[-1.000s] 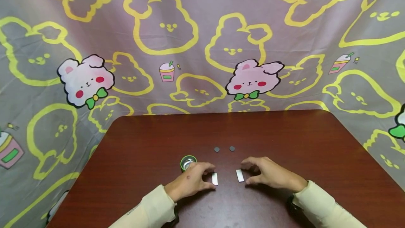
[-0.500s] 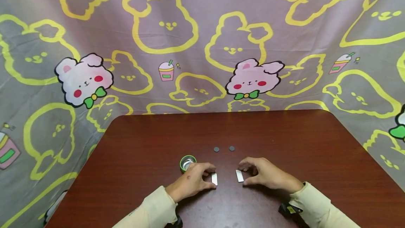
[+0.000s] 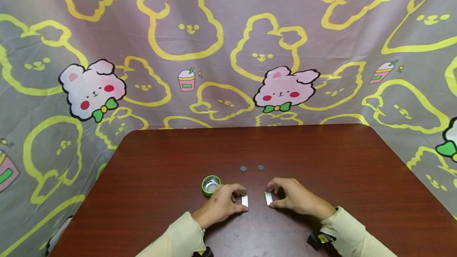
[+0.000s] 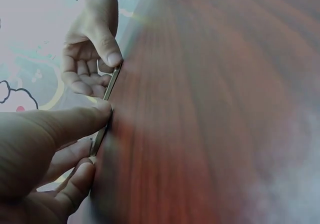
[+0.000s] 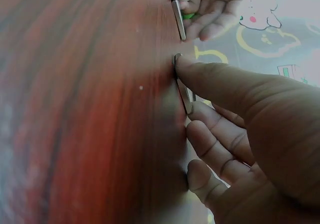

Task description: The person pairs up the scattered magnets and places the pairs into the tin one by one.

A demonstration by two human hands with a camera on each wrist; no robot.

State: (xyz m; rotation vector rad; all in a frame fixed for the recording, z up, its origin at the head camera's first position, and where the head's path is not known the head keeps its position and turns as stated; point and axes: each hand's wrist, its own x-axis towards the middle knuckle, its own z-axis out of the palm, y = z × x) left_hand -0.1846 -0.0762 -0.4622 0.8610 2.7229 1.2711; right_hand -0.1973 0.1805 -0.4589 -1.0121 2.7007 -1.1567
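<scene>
My left hand point(image 3: 222, 202) pinches a small flat white rectangular plate point(image 3: 244, 201) by its near and far ends, thumb nearest me. Facing it, my right hand point(image 3: 295, 196) holds a similar white plate point(image 3: 268, 198) in the same way between thumb and fingers. A short gap of tabletop separates the two plates. Seen edge-on in the left wrist view, the left plate point(image 4: 99, 140) is thin with a metallic edge, lying low at the table surface. In the right wrist view the thumb covers one end of the right plate point(image 5: 185, 98).
Beyond the hands, two small dark grey discs point(image 3: 243, 168) lie side by side on the brown wooden table point(image 3: 171, 162). A round metal tin point(image 3: 210, 177) with a green rim stands left of them, partly behind the left hand. A patterned curtain point(image 3: 214, 50) hangs behind the table.
The left hand has shifted right with its plate, narrowing the gap. The right hand has moved slightly left and closed in on its plate. The discs and tin stay put.
</scene>
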